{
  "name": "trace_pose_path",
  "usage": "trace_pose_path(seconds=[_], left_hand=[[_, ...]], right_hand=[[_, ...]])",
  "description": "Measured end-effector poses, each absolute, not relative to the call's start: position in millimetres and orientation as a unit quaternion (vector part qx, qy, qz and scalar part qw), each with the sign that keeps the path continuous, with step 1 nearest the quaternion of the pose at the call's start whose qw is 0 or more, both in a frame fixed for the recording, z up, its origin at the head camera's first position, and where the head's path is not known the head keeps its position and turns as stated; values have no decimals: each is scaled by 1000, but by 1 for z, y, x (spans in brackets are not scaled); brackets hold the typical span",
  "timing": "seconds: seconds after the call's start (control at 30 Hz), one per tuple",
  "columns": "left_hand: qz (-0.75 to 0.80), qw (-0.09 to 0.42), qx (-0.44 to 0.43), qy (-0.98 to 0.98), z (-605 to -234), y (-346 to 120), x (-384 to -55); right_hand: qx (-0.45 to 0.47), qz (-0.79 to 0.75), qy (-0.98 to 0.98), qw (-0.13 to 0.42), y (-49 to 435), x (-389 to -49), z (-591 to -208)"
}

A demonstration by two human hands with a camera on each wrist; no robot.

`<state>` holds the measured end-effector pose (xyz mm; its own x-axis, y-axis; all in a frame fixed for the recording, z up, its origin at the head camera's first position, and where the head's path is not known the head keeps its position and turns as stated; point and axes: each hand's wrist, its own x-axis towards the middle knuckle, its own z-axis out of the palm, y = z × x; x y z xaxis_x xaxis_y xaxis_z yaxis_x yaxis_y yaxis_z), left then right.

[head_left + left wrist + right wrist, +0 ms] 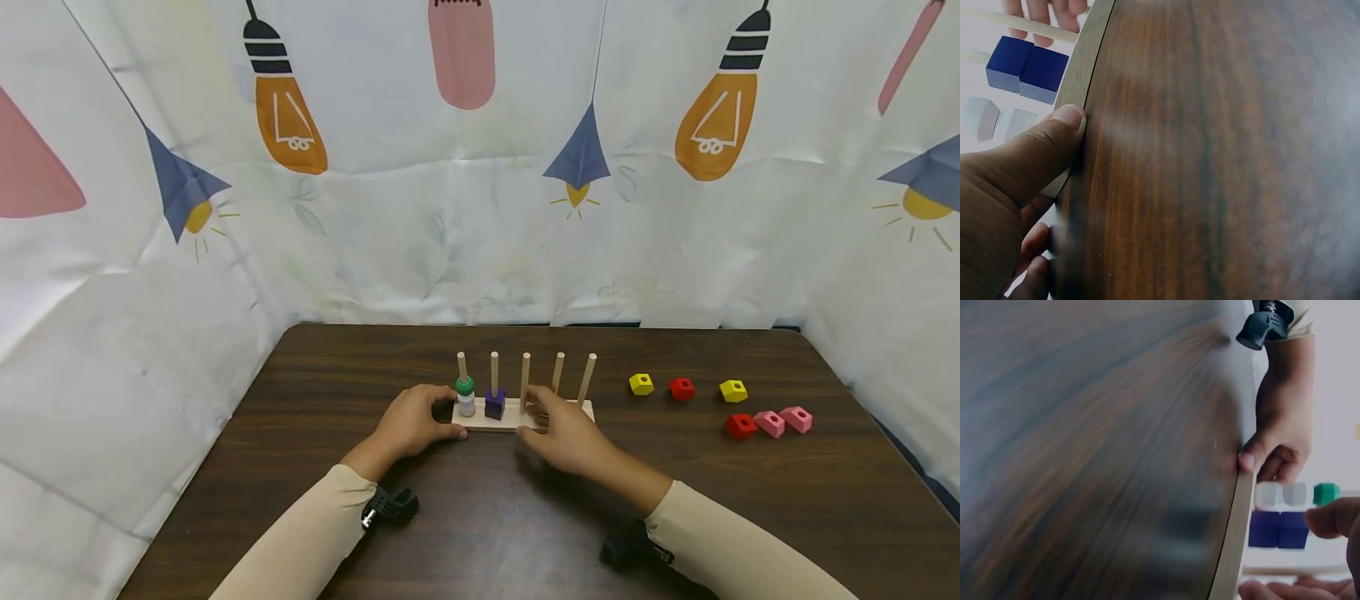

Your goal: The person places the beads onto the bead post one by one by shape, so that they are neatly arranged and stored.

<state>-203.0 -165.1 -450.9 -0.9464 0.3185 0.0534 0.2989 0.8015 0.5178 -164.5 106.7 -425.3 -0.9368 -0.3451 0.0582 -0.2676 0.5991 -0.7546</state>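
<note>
A pale wooden peg board (491,422) with several upright pegs lies on the table. My left hand (417,421) grips its left end, the thumb (1063,125) pressed along the front edge. The leftmost peg carries white pieces (467,406) with a green piece (465,386) on top. Purple blocks (494,403) sit on the second peg; they look dark blue in the left wrist view. Around the third and fourth pegs is my right hand (562,429), its fingers loosely bent and apart from the thumb. Whether it touches the board is unclear.
To the right lie loose blocks: two yellow blocks (641,384), two red blocks (742,427) and two pink blocks (797,419). The dark wooden table (480,517) ends at a patterned white curtain (450,250) behind and at the sides.
</note>
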Motion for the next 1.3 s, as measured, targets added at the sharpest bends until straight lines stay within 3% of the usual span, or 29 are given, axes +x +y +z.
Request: trace_pose_path(seconds=[0.5, 1.3], left_hand=[[269, 14, 164, 949, -451, -165, -202], [269, 25, 152, 951, -450, -164, -202]], right_hand=[[-250, -335, 907, 48, 197, -152, -424], [-121, -211, 969, -44, 360, -140, -418]])
